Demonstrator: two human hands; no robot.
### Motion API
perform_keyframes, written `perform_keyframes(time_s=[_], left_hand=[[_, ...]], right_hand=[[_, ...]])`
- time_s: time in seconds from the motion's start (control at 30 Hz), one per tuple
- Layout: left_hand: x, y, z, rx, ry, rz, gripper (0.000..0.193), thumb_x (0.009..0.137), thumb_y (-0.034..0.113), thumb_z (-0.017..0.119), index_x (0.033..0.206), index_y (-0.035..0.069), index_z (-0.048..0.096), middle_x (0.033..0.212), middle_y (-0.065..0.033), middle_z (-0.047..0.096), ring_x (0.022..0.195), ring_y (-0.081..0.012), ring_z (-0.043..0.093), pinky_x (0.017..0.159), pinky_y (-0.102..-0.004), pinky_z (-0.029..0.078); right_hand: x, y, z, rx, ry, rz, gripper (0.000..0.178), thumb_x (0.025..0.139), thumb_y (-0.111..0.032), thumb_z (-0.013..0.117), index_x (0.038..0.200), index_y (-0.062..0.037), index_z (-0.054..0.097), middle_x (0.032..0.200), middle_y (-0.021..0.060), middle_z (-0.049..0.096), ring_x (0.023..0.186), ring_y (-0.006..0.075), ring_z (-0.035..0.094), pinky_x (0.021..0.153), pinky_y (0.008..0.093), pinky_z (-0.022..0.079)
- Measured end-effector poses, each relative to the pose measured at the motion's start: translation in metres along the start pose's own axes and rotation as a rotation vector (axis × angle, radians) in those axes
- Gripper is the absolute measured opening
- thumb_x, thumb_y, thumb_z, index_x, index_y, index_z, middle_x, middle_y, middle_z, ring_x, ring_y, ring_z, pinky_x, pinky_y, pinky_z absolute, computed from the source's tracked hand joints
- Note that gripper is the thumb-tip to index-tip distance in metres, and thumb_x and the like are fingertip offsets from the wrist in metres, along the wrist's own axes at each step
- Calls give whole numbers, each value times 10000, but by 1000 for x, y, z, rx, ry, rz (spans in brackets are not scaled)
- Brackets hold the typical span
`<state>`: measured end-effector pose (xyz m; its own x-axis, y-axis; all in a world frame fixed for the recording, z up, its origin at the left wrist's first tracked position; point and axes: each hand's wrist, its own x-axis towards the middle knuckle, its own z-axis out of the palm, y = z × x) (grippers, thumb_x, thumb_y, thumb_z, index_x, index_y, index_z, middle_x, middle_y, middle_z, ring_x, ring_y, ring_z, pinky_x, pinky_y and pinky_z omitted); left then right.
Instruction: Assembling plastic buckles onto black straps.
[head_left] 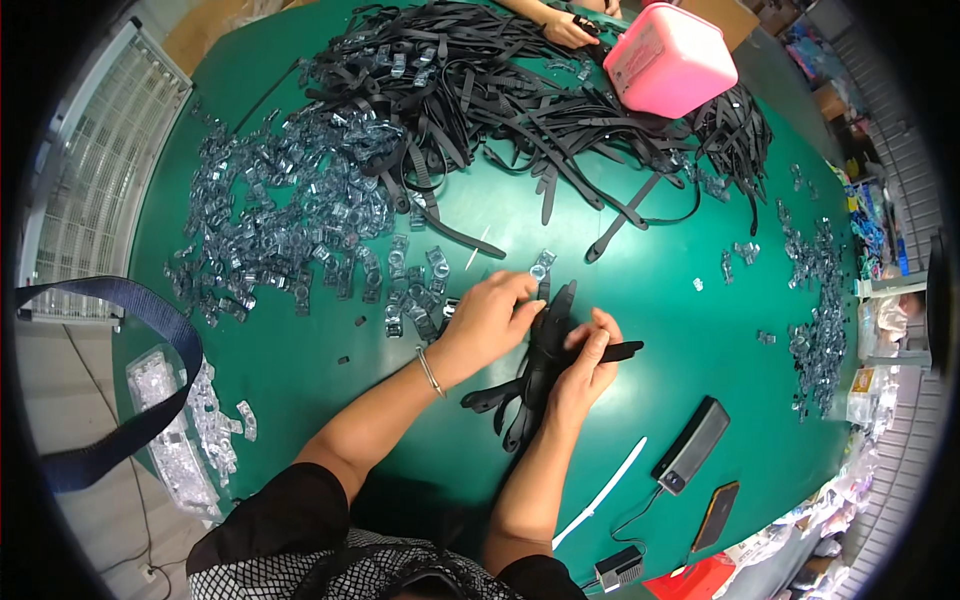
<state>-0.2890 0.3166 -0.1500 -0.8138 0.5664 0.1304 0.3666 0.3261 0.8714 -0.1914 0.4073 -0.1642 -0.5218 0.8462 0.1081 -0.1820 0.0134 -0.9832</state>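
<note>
My right hand (pixel 588 372) is closed around a bundle of black straps (pixel 538 378), whose looped ends hang toward me. One strap end sticks out to the right of its fingers. At the bundle's upper left, my left hand (pixel 492 318) has thumb and forefinger drawn together. What they pinch is too small to make out. A clear bluish plastic buckle (pixel 543 263) shows just beyond those fingertips. More clear buckles (pixel 410 295) lie left of my left hand, in front of a large pile of buckles (pixel 290 205).
A big heap of black straps (pixel 470 90) covers the far side of the green table (pixel 400 440). Another person's hand (pixel 568 30) works beside a pink tub (pixel 672 60). More buckles (pixel 822 310) lie right. Nearer are a power bank (pixel 692 445), a phone (pixel 715 515) and a white strip (pixel 605 492).
</note>
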Motion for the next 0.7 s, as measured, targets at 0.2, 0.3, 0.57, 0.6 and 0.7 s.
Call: perform_keyframes(time_s=[0.2, 0.3, 0.57, 0.6, 0.7], left_hand=[[57, -13, -42, 535, 229, 236, 212, 732, 131, 608, 938, 89, 585, 828, -95, 563, 765, -295, 540, 653, -380, 443], [98, -38, -68, 749, 274, 284, 188, 710, 139, 631, 896, 126, 608, 889, -51, 528, 875, -242, 497, 709, -361, 423], [131, -58, -74, 892, 218, 361, 155, 638, 99, 625, 791, 80, 611, 821, -64, 502, 821, -245, 497, 682, -379, 405], [131, -60, -74, 917, 217, 362, 152, 630, 97, 624, 780, 76, 610, 818, -65, 504, 813, -244, 501, 679, -379, 406], [126, -58, -75, 925, 149, 300, 151, 665, 122, 643, 805, 91, 596, 865, -45, 512, 849, -232, 514, 709, -362, 411]], right_hand=[[9, -13, -3, 274, 48, 115, 303, 917, -300, 421, 1047, -34, 487, 605, 25, 433, 522, 103, 394, 540, 249, 351], [8, -9, -1, 328, 14, 122, 371, 903, -329, 414, 1107, -23, 463, 646, 29, 440, 556, 113, 408, 555, 258, 352], [8, -11, -2, 310, 28, 190, 352, 908, -198, 466, 1185, 18, 454, 685, 11, 424, 613, 104, 414, 580, 243, 365], [8, -10, -2, 286, 15, 183, 348, 908, -188, 468, 1183, 24, 454, 682, 9, 425, 612, 101, 413, 578, 239, 364], [8, -8, -4, 236, -8, 165, 338, 906, -160, 473, 1175, 42, 453, 671, 4, 428, 608, 93, 410, 574, 228, 359]])
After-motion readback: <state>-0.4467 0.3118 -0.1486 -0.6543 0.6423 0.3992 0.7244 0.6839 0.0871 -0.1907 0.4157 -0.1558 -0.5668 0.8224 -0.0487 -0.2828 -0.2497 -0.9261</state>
